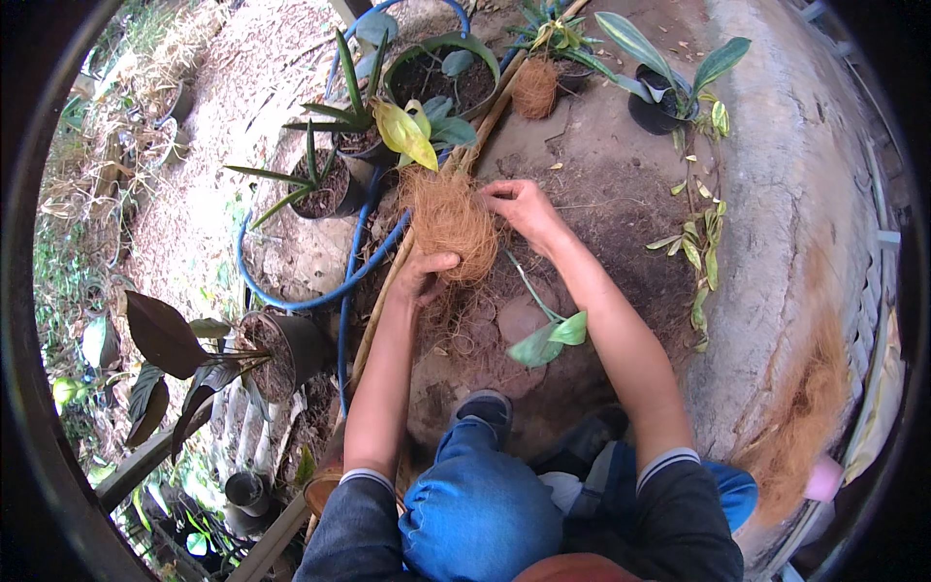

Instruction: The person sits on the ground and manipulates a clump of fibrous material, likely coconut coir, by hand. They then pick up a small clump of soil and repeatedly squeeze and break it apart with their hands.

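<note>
A shaggy brown ball of coir fibre (pixel 451 221) is held up in front of me. My left hand (pixel 427 275) grips it from the lower left, the thumb lying across its front. At the ball's right side, my right hand (pixel 522 206) has its fingertips pinched together against the fibres; whatever they hold is too small to make out. Yellow-green leaves (pixel 405 134) show just above the ball. A thin stem with green leaves (pixel 548 339) slants down to the right below it, and loose strands hang underneath.
Potted plants stand around a blue hose (pixel 291 303) on the left, among them a dark-leaved one (pixel 281 354). Another coir ball (pixel 534 89) sits farther off. A black pot (pixel 656 105) stands by the concrete ledge (pixel 766 194). Loose coir (pixel 800 417) lies at right.
</note>
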